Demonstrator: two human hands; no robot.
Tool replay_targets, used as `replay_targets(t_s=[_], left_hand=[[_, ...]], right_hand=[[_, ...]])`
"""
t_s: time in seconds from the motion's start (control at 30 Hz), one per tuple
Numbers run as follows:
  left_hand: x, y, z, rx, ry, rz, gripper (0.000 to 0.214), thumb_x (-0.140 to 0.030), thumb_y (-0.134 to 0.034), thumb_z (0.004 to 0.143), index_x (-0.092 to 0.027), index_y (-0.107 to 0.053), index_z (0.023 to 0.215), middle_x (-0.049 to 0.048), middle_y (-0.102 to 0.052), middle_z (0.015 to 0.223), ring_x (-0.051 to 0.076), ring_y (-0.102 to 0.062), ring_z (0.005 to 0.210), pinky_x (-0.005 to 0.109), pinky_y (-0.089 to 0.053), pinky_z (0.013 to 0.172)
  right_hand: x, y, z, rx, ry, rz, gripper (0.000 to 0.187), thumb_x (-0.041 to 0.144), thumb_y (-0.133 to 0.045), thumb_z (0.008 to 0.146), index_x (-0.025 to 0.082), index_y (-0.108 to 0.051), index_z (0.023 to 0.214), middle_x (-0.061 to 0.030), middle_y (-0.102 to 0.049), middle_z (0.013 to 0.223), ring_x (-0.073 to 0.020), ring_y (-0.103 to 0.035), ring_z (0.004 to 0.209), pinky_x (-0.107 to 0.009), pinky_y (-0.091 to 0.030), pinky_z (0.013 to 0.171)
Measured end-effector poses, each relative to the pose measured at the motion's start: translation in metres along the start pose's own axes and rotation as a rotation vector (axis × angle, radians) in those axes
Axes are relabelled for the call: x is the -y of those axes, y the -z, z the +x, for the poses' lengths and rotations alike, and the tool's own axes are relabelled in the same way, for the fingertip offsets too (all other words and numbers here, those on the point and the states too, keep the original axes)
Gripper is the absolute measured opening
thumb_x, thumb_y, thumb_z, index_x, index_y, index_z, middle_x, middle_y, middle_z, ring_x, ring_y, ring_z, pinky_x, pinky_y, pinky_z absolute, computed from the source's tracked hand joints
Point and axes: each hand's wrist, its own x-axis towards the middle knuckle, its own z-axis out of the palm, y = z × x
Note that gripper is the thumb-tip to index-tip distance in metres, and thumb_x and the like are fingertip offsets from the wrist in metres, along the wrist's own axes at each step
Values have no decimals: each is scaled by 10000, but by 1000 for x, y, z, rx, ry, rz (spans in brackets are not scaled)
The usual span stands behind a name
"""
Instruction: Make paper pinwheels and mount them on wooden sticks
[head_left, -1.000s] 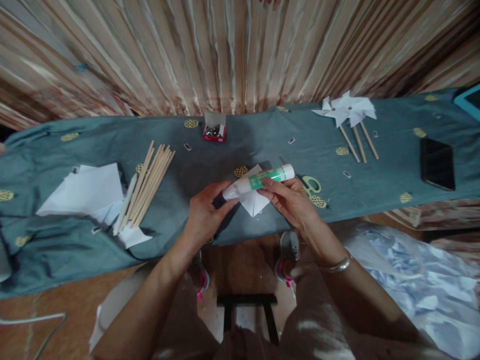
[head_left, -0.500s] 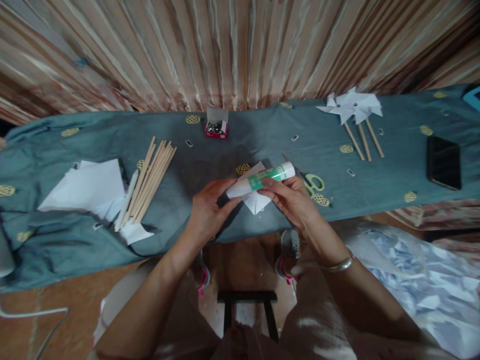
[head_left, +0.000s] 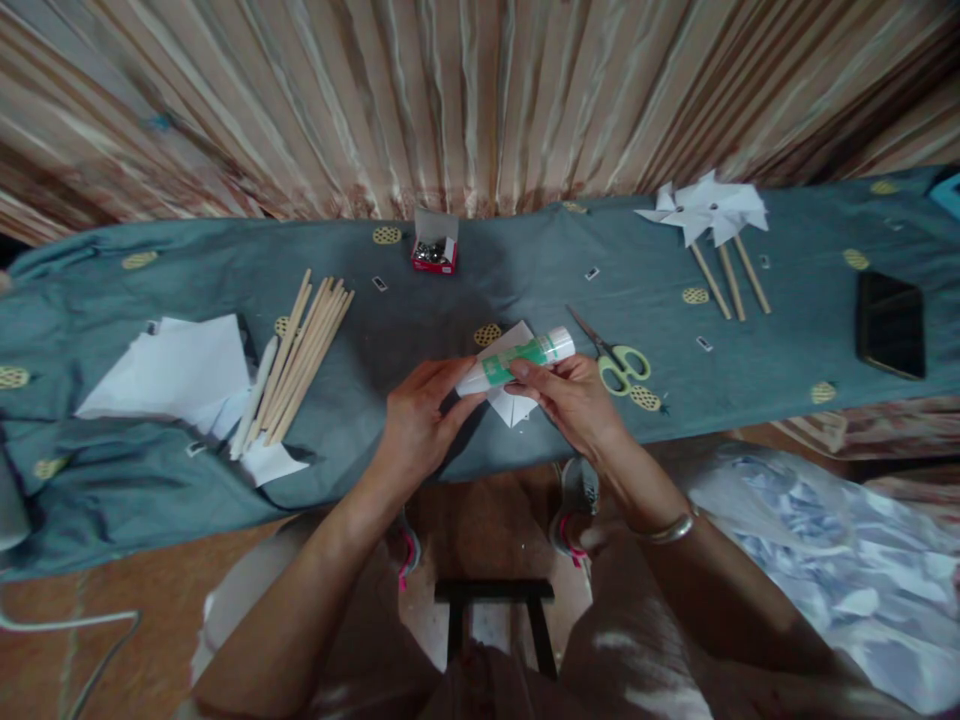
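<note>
In the head view, I hold a glue stick (head_left: pixel 534 352) slantwise between my two hands, just in front of me above the counter (head_left: pixel 390 335). It is a smooth, hard cylinder, white at both ends with a shiny green printed label around the middle. My left hand (head_left: pixel 424 415) pinches the lower, white end between thumb and fingers; my right hand (head_left: pixel 574 395) grips the tube near its upper end, thumb lying along the label. I can't tell for certain whether the end in my left fingers is a cap, as it is blurred.

Beneath the tube lies a folded paper (head_left: pixel 512 408), crisp and white, with creases meeting at a point towards me. The counter wears a wrinkled blue-green cloth printed with yellow pineapples. Just beside my right hand are scissors (head_left: pixel 604 350), with pointed metal blades and rounded pale-green handles. Further back, a small red cardboard box (head_left: pixel 433 266) stands open, full of shiny metal bits. On my left, slim, round wooden sticks (head_left: pixel 304 360) lie bundled beside flat paper sheets (head_left: pixel 180 370); on my right, paper pinwheels (head_left: pixel 716 212) with sharp folded points sit on wooden stems.

Compared with a second ago, the tube looks shorter from end to end, and my right hand has come nearer to my left. The scissors' blades, then mostly hidden behind the tube, now show fully. The sticks and pinwheels lie as they did.
</note>
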Motion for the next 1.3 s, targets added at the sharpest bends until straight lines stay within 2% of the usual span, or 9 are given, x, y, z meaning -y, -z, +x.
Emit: replay_targets(t_s=[0.37, 0.47, 0.67, 0.8, 0.87, 0.93, 1.0, 1.13, 1.3], left_hand=[[1, -1, -2, 34, 142, -150, 302, -364, -690, 876, -210, -710, 1134, 68, -756, 1072, 193, -712, 927, 314, -578, 822], [10, 6, -1, -13, 206, -143, 288, -354, -699, 864, -200, -714, 1107, 65, -763, 1048, 196, -717, 894, 316, -581, 791], [48, 30, -3, -117, 212, 96, 250, -342, -672, 874, -234, -706, 1097, 74, -756, 1048, 230, -709, 941, 394, -570, 863], [56, 36, -1, -125, 92, 254, 262, -360, -674, 868, -254, -688, 1107, 71, -739, 1051, 271, -668, 994, 469, -541, 911], [48, 33, 0, -135, -5, 321, 369, -376, -694, 855, -252, -642, 1198, 90, -701, 1178, 303, -614, 1109, 511, -496, 979], [35, 24, 0, -93, -96, 351, 426, -362, -697, 858, -236, -602, 1254, 103, -653, 1280, 313, -582, 1161, 510, -484, 993], [22, 13, -2, 8, -217, 328, 280, -281, -647, 896, -245, -636, 1174, 79, -669, 1249, 295, -595, 1136, 476, -508, 952], [7, -8, -4, 127, -370, 257, 175, -203, -572, 940, -249, -668, 1079, 61, -705, 1175, 268, -611, 1087, 429, -525, 883], [6, -15, 2, 201, -379, 208, 177, -221, -557, 958, -239, -674, 1090, 60, -721, 1137, 258, -615, 1123, 415, -507, 921]], right_hand=[[-13, -7, 1, 94, 4, -58, 339, 436, -919, 508, 198, -756, 685, 16, -756, 696, -98, -674, 615, -219, -588, 617], [-10, -2, 0, 102, 100, -150, 323, 443, -878, 600, 213, -763, 795, 3, -773, 777, -119, -695, 698, -238, -574, 649], [-5, 27, -4, -41, 346, -477, 185, 380, -764, 769, 226, -752, 869, -7, -766, 813, -143, -676, 713, -297, -542, 691], [-4, 42, -14, -45, 527, -826, 124, 298, -648, 875, 244, -748, 923, -14, -771, 897, -165, -683, 789, -338, -534, 758], [-2, 46, -19, 1, 621, -982, 149, 257, -602, 904, 239, -740, 956, -25, -769, 932, -178, -687, 841, -360, -534, 805], [-1, 49, -24, 48, 707, -1094, 182, 228, -560, 925, 228, -731, 987, -39, -767, 963, -190, -686, 881, -376, -539, 837], [0, 50, -27, 72, 770, -1173, 208, 211, -531, 939, 217, -725, 1014, -53, -763, 1005, -200, -682, 925, -390, -545, 862], [-3, 53, -31, 89, 809, -1250, 243, 196, -507, 947, 217, -718, 1067, -70, -749, 1098, -220, -671, 1032, -428, -540, 928], [-7, 58, -31, 120, 799, -1285, 273, 188, -492, 949, 180, -706, 1120, -108, -723, 1184, -241, -651, 1110, -462, -522, 989]])
